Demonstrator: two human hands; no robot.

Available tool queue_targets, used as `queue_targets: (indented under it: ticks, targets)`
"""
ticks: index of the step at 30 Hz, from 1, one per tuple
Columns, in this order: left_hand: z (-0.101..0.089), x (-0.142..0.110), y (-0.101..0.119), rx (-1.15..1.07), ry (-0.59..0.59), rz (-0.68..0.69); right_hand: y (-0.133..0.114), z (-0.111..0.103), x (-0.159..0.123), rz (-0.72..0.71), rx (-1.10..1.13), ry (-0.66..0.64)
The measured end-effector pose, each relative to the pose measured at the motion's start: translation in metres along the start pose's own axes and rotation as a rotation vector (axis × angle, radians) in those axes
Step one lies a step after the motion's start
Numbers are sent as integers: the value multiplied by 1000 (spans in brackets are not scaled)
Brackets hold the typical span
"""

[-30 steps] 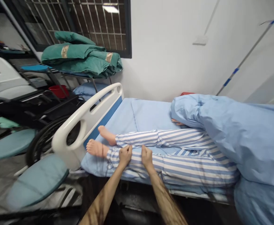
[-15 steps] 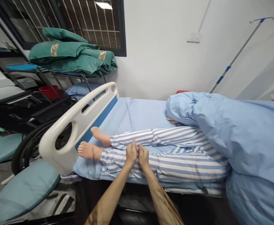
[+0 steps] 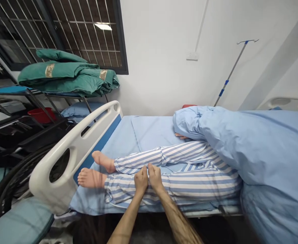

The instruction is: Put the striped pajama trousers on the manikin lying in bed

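Your left hand (image 3: pixel 141 181) and right hand (image 3: pixel 155 178) are side by side, just apart, fingertips down on the blue-and-white striped trouser leg (image 3: pixel 189 187) nearest you, about shin height. Fingers are bunched, not spread. Can't tell whether either hand is pinching the cloth or only touching it. No other object in either hand.

That leg lies flat on the pale blue bed sheet (image 3: pixel 149 130). The second striped trouser leg (image 3: pixel 138 160) is just beyond it. Near bare foot (image 3: pixel 90 178) and far bare foot (image 3: pixel 102 161) stick out of the cuffs, close to the white plastic footboard (image 3: pixel 70 149). Can't tell if the figure is a person or a manikin.

A crumpled light blue quilt (image 3: pixel 256 145) covers the figure from the thighs up. A bare hand (image 3: pixel 181 136) shows at its edge, not yours.

Beyond the footboard: pale blue pillow (image 3: pixel 80 109), folded green blankets (image 3: pixel 64 74) on a dark metal rack (image 3: pixel 54 95), red plastic basin (image 3: pixel 39 115), black wheelchair wheel (image 3: pixel 19 179). A metal IV pole (image 3: pixel 230 74) with blue bands leans near the white wall (image 3: pixel 159 57).
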State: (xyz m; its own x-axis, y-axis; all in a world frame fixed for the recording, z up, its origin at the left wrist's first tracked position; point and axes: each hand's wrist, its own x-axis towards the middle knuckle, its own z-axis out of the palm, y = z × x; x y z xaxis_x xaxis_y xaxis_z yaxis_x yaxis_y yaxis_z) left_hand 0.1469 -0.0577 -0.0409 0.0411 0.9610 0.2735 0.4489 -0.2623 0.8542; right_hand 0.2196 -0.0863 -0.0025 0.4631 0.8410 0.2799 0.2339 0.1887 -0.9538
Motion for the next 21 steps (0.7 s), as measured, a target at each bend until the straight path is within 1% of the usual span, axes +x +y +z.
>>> queue_targets:
  ticks: [2,4,5,7,11,14,17,19,21]
  targets:
    - [1,0,0,10,8,19,-12,-13,5,-54,-15,-13]
    - [1,-1,1,25,9,35,-14,-25,8,-83,-31,-7]
    - [0,-2,2,34,5,36,-11,-30,8,-84,-46,3]
    - [0,-2,4,55,-3,27,2,-36,6,-75,-103,30]
    - [-1,-3,5,62,-19,8,33,-35,-5,-80,-278,49]
    - [0,-2,8,7,-35,-11,40,-35,-8,-67,-310,57]
    - [1,0,22,-149,-88,-86,40,-39,-6,-2,-182,95]
    - [-1,2,40,-275,-130,-117,40,-42,-4,51,-94,122]
    - [-2,3,62,-372,-154,-113,41,-44,-2,75,-48,138]
